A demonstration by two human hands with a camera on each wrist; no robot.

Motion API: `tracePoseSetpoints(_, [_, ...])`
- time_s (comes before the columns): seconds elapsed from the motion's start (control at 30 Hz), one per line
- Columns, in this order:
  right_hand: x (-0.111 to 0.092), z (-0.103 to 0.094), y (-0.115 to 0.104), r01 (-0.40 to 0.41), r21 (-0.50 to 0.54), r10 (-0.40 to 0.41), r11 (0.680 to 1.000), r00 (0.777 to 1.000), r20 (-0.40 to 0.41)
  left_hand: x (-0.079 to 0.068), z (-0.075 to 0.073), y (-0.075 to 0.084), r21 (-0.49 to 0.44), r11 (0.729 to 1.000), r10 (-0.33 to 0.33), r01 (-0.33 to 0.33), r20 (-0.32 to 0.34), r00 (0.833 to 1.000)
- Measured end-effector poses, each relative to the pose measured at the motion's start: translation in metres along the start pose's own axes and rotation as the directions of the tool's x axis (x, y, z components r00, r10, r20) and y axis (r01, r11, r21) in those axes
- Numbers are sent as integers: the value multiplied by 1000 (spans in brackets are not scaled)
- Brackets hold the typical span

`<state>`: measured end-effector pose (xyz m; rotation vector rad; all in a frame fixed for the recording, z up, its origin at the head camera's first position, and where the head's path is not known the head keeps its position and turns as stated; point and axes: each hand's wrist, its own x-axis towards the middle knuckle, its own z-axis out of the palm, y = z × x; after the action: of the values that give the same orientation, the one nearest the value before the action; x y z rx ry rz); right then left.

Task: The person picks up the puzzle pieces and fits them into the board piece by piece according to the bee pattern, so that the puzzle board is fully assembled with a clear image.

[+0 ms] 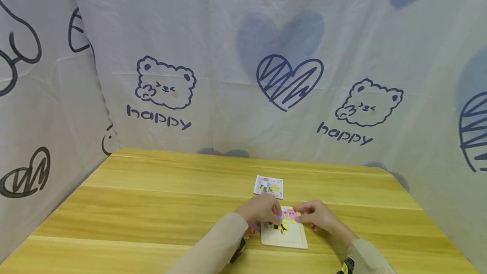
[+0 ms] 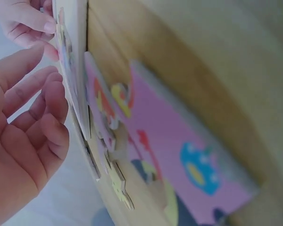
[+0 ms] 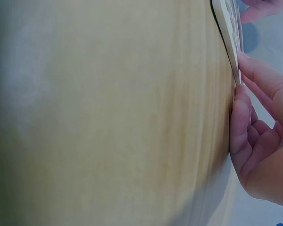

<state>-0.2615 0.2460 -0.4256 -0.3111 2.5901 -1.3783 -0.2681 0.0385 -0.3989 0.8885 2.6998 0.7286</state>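
Note:
A pale square puzzle board (image 1: 283,240) lies on the table, its upper part filled with bee-picture pieces (image 1: 283,223) in yellow, black and pink. My left hand (image 1: 264,208) reaches over the board's upper left, fingertips at the pieces. In the left wrist view, the left hand (image 2: 30,117) has loosely bent fingers and no piece shows in its grasp. My right hand (image 1: 317,215) holds the board's upper right edge. The right wrist view shows the right hand (image 3: 262,127) with its thumb over the board's edge (image 3: 228,42) and its other fingers bent beside it.
A picture card (image 1: 268,186) with a bee lies just beyond the board. Loose pink puzzle pieces (image 1: 253,229) lie left of the board, partly hidden by my left arm; a large pink piece (image 2: 179,141) shows up close. A printed cloth (image 1: 228,96) hangs behind the wooden table (image 1: 152,206).

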Motion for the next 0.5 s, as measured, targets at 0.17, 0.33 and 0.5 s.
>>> tracePoseSetpoints(0.17, [-1,1,0,6,2,-6,1000,1000,-2,0,-3,-4,-18,998,52,-53,-67,996])
tracePoseSetpoints(0.33, [1,1,1,6,7,-6,1000,1000,-9,-2,-8,-8,-44,997,54,-61,-130,990])
tracePoseSetpoints(0.5, [2,1,2,-6,-3,6,1000,1000,-16,-5,-13,-14,-60,996,49,-60,-159,986])
